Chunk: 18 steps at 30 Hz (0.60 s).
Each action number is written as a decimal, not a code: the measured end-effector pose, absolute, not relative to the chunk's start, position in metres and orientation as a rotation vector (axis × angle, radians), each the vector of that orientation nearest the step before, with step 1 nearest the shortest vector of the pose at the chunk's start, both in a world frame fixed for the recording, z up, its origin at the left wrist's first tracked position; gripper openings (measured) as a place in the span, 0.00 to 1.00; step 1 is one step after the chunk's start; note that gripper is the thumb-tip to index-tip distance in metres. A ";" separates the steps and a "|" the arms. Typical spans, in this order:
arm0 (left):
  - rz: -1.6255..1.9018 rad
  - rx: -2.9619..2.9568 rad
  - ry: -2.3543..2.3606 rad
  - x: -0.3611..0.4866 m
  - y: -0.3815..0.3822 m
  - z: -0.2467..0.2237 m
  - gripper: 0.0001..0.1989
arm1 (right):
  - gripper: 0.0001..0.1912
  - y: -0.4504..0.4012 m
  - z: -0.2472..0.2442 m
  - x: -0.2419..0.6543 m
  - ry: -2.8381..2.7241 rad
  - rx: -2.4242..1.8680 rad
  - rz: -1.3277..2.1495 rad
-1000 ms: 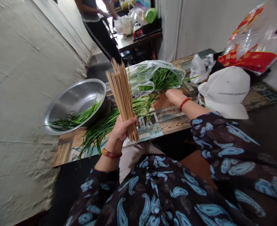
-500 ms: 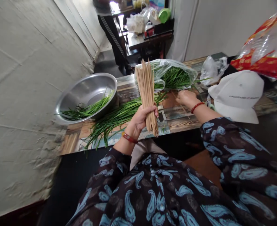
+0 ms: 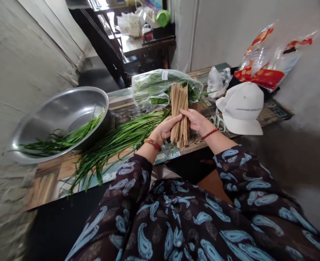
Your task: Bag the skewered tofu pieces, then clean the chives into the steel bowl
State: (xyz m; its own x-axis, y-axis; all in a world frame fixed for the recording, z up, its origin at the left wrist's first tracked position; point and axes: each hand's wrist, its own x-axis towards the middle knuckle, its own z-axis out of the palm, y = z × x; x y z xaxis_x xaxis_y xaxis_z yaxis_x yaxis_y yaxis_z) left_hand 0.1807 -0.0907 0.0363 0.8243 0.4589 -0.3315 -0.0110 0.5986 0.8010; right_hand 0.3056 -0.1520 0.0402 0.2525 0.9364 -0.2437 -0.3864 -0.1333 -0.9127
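Note:
A thick bundle of thin wooden skewers (image 3: 179, 98) stands upright between my two hands above the table's front part. My left hand (image 3: 167, 127) is closed around its left side, thumb across the front. From the right, my right hand (image 3: 195, 120) grips the same bundle, its thumb near the other thumb. Long green garlic chives (image 3: 121, 132) lie loose on the table to the left of my hands. Behind the skewers rests a clear plastic bag (image 3: 149, 85) full of more chives. Green-handled scissors (image 3: 220, 123) lie just right of my right wrist.
A steel basin (image 3: 67, 105) holding some chives stands at the left of the patterned wooden table (image 3: 44, 181). On the right are a white cap (image 3: 242, 105), a crumpled plastic bag (image 3: 218, 81) and a red-and-clear package (image 3: 260, 72). A person's dark-trousered leg (image 3: 97, 40) shows beyond the table.
My right hand has come left from the tabletop onto the skewers, so both hands now hold the bundle. The view has turned to the right, and the scissors show more fully.

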 end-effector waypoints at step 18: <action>0.469 0.821 0.711 0.169 -0.073 0.017 0.10 | 0.05 -0.144 0.029 0.330 -0.494 -1.315 1.285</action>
